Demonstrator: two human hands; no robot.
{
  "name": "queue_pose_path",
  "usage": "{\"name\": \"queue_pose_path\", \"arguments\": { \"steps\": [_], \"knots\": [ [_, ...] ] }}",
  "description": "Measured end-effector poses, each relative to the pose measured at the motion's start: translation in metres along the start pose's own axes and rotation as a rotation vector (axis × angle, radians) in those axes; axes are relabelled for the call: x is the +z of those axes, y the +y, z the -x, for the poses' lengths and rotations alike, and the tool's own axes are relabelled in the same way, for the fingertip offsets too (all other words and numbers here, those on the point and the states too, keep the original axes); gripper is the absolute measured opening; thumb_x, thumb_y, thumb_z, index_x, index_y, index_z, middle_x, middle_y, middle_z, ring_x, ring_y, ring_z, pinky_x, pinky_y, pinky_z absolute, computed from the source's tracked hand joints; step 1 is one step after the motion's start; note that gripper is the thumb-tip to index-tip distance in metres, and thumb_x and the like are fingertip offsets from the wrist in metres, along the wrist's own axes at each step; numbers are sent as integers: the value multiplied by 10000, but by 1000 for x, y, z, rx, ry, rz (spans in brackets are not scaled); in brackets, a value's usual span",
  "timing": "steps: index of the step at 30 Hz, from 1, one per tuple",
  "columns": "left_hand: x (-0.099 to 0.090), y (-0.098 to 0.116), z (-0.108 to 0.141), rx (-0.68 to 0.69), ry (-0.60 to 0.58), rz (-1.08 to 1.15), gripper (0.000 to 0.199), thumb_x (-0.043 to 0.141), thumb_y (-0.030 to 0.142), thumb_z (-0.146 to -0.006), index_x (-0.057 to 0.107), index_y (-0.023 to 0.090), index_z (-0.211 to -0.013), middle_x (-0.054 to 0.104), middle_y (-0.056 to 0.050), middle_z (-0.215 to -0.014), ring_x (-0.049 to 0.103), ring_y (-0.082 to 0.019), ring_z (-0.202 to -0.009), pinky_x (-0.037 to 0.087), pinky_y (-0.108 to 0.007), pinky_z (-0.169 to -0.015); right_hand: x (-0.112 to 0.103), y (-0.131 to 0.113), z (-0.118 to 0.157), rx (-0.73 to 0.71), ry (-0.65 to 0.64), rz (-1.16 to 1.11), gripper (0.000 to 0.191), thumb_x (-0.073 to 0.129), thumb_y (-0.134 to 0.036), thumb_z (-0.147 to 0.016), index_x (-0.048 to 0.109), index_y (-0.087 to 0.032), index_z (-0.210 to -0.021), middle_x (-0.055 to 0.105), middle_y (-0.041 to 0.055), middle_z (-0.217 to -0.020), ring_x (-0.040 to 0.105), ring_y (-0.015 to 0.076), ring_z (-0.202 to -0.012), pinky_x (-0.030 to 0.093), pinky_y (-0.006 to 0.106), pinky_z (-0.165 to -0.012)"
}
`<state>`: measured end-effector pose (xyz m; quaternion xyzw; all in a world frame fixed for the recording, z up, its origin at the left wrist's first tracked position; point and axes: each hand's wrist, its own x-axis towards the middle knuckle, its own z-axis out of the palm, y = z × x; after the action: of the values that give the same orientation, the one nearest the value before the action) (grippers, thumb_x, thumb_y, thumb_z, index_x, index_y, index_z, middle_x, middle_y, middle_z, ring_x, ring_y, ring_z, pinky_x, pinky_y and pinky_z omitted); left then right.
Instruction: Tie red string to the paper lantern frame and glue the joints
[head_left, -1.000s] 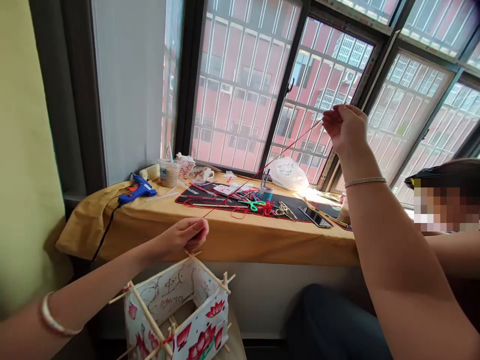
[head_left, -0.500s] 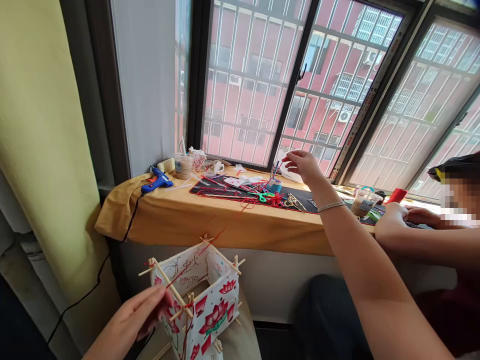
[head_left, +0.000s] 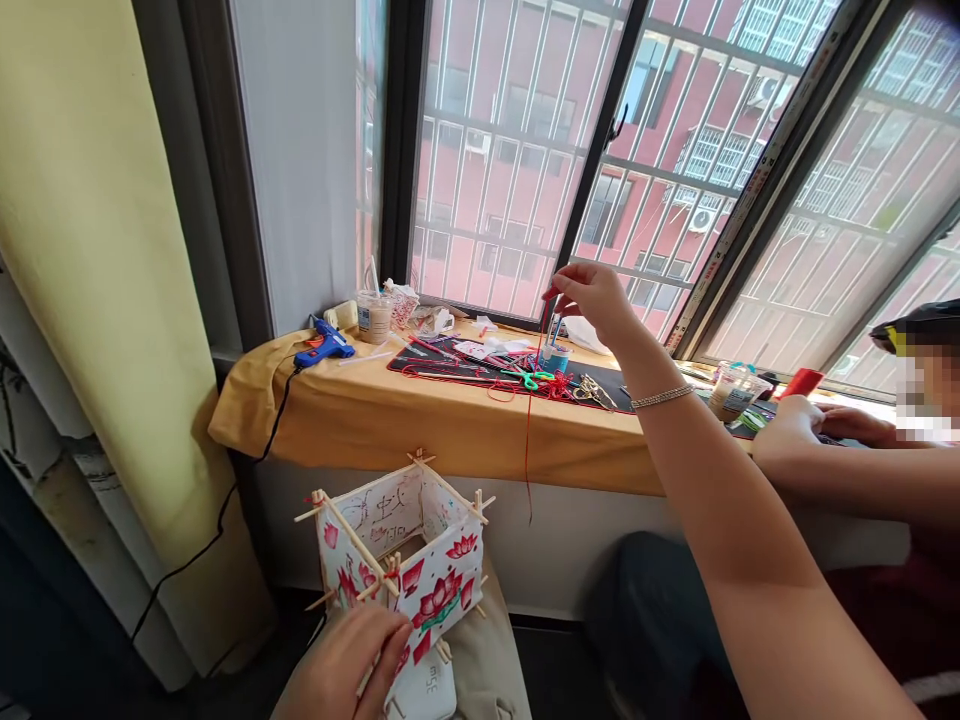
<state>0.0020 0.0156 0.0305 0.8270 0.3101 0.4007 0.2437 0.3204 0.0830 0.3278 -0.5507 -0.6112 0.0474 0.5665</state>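
Observation:
My right hand is raised over the table, thumb and fingers pinched on a red string. The string hangs straight down past the table edge, its lower end loose. My left hand is closed beside the near corner of a lantern; whether it grips the corner or something small is hidden. White panels painted with red lotus flowers and green leaves form the lantern's sides, in a frame of thin wooden sticks tied at the corners. Its top is open, with writing on an inner panel. It sits on my lap.
On the cloth-covered table lie a blue glue gun, green-handled scissors, tangled red string and drink cups. A white device lies under the lantern. Another person's arms rest at right.
The red string, stretched between both hands before, now hangs from my right hand alone. My left hand has moved down and right along the lantern. The right hand has shifted slightly up and left.

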Motion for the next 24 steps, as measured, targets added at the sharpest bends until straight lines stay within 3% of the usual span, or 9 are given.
{"name": "queue_pose_path", "arguments": {
  "steps": [2,4,7,10,12,17,20,24],
  "knots": [
    [2,-7,-8,150,218,-223,284,474,433,-852,621,248,-1007,643,-71,-936,606,-222,-879,504,-315,-797,1,-11,9,-21,-17,46,80,522,-125,-804,537,-140,-727,638,42,-675,537,72,-489,449,224,-490],
    [4,-14,-17,136,332,-399,367,445,455,-859,567,226,-1119,610,-111,-1033,588,-261,-960,497,-383,-831,-1,-16,22,-58,-26,64,70,526,-140,-800,529,-144,-730,641,39,-673,536,71,-487,444,224,-492],
    [8,-20,-24,44,306,-509,454,405,494,-863,519,178,-1168,543,-157,-1140,573,-292,-1020,513,-419,-806,-1,-5,50,-65,-70,8,73,550,-219,-789,509,-161,-770,647,16,-667,545,71,-493,455,219,-502],
    [12,-22,-23,19,228,-527,481,413,530,-847,520,185,-1163,502,-157,-1210,580,-291,-1034,537,-402,-765,12,33,86,158,-240,-111,207,583,-359,-763,486,-179,-796,615,-21,-595,540,80,-475,438,208,-475],
    [16,-23,-20,18,195,-541,481,434,549,-828,537,190,-1132,499,-154,-1219,589,-295,-1025,542,-404,-758,32,66,114,316,-352,-162,262,591,-415,-743,476,-181,-768,572,-40,-553,525,81,-471,431,206,-475],
    [22,-28,-16,61,235,-545,334,412,440,-867,549,180,-1025,511,-149,-1176,597,-291,-1004,525,-420,-804,90,126,177,396,-502,-212,305,660,-431,-681,529,-159,-724,588,-3,-650,497,80,-512,382,195,-457],
    [21,-28,-15,95,237,-505,261,396,366,-886,519,186,-1029,504,-138,-1173,599,-264,-1000,523,-396,-816,111,135,198,422,-571,-298,322,597,-477,-741,507,-168,-751,627,22,-746,498,77,-528,397,203,-479],
    [13,-25,-15,80,234,-449,203,431,350,-884,502,183,-975,510,-136,-1162,588,-253,-1012,511,-383,-835,120,129,211,439,-569,-406,355,557,-525,-768,471,-181,-758,614,12,-750,498,77,-532,425,216,-507]
  ]
}}
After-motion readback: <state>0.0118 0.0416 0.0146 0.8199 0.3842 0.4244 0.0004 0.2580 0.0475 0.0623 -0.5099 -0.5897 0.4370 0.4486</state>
